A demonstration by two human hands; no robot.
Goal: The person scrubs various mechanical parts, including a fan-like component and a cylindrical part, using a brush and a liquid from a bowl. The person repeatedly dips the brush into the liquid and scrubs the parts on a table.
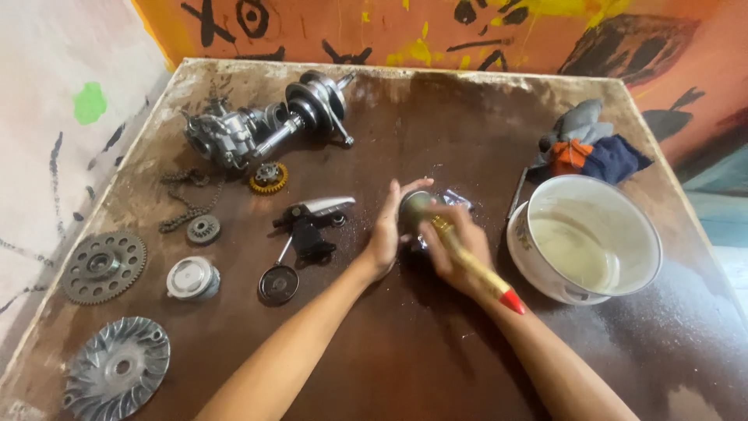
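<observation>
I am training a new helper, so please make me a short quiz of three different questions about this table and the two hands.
1. True or false: the right hand holds a brush with a red-tipped handle.
2. What lies behind the white bowl? A) a heap of rags B) a hammer C) a bottle
3. Fill in: the left hand steadies a small round metal ____.

Key:
1. True.
2. A; the bowl holds some pale liquid.
3. Part; the brush bristles touch it. What part it is cannot be told, since both hands cover most of it.
</observation>
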